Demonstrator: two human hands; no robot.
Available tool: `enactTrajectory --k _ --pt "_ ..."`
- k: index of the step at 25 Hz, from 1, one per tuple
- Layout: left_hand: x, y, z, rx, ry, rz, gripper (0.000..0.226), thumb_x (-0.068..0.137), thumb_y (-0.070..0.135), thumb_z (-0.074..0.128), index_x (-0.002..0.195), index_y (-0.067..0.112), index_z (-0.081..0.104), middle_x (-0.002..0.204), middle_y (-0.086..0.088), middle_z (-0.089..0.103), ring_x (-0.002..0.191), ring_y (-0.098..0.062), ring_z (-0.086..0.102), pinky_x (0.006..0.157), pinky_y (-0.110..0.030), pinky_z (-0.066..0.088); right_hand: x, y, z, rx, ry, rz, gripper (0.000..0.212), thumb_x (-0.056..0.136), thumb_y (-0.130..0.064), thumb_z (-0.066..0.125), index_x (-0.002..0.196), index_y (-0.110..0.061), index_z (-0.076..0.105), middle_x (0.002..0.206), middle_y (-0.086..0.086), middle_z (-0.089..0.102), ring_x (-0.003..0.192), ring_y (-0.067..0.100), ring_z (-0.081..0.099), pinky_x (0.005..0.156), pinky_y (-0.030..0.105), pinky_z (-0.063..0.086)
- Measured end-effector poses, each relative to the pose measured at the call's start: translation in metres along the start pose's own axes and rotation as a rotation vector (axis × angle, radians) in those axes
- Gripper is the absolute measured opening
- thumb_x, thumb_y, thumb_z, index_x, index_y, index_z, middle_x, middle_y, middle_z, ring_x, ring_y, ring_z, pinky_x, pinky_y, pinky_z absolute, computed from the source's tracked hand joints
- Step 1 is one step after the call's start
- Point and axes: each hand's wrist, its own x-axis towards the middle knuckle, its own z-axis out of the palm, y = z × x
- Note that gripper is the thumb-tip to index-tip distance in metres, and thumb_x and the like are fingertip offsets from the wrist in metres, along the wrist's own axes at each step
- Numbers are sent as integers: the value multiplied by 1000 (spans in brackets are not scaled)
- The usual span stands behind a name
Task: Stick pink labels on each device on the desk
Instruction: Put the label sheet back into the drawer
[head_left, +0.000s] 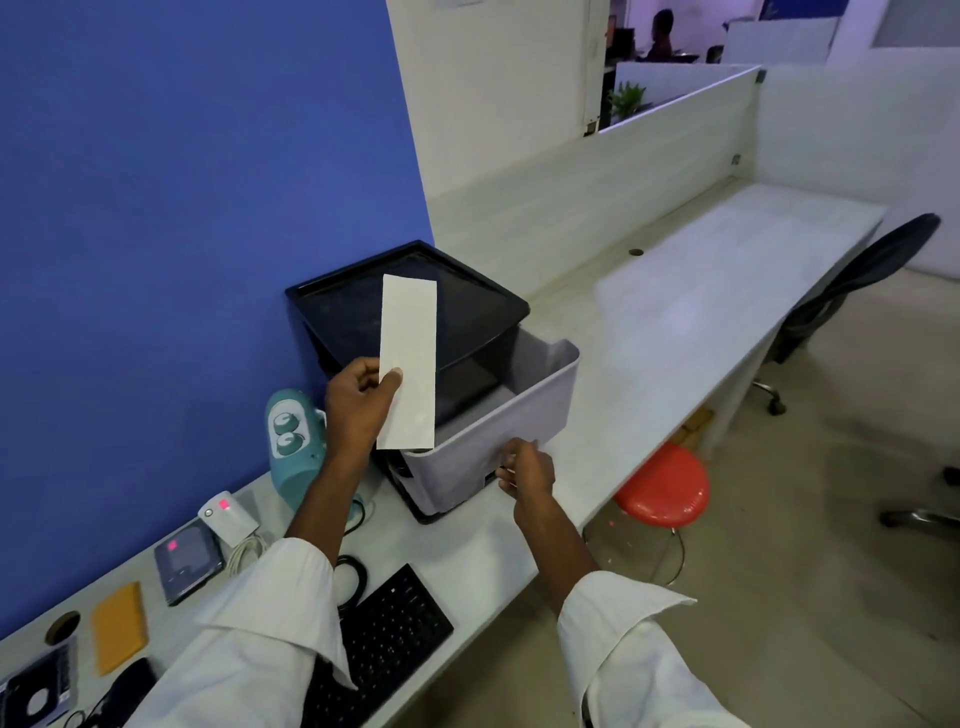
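Pink label (224, 503) sits on top of a small white box (228, 517), in the 8 o'clock part of the view. A second label (172, 545) sits on a dark drive (188, 566), just at the box's 7 o'clock.

Left hand (358, 410): raised over the desk (675, 312), pinching a long white strip (408, 358) at its left edge, thumb on the near face, fingers behind. The strip stands upright in front of the printer (415, 312).

Right hand (524, 470): at the printer's 5 o'clock corner, fingers curled, tips against the grey panel (493, 415). Cannot tell whether anything is held between them.

Printer: black top, grey front, standing on the desk against the blue wall (182, 182).

Speaker (291, 441), teal, lies at the printer's 8 o'clock, partly behind the left wrist. Keyboard (384, 639), black, is at 6 o'clock, between the two white sleeves. An orange pad (118, 629) lies at the keyboard's 9 o'clock, near the drive.

Off the desk: a red stool (670, 483) at the right hand's 3 o'clock and a dark chair (857, 280) at 2 o'clock.
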Motion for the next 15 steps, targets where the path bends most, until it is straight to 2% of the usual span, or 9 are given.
enactTrajectory --k 2,4,7,11,15 --pt "-2 2 6 21 -35 16 7 85 19 69 92 18 67 93 -2 71 81 -15 64 74 -32 52 -9 -2 -11 18 -14 -5 23 91 -22 61 103 -2 64 89 14 64 72 22 61 67 30 54" --pt "-3 5 11 88 -63 77 8 83 18 69 91 16 68 87 0 70 73 -11 62 71 -29 50 -14 -5 -17 20 -24 -6 15 91 -23 62 93 -8 62 95 15 66 79 25 63 71 30 55" --pt "-1 11 18 294 -130 227 10 82 20 71 90 15 69 82 3 69 69 -12 62 67 -24 48 -18 -2 -21 8 -30 0 25 91 -29 64 106 -10 61 107 16 69 92 31 67 80 34 58" --pt "2 15 40 680 -292 392 16 79 24 68 94 19 69 86 -1 73 77 -22 67 68 -30 52 -14 1 -22 16 -49 15 28 94 -32 62 110 -9 61 112 15 69 97 31 67 88 38 57" --pt "8 3 74 870 -475 320 24 83 22 71 105 14 66 103 -7 71 89 -25 68 77 -36 58 -5 3 -22 -5 -36 29 12 94 -29 63 95 -17 61 111 13 69 97 32 68 92 41 58"
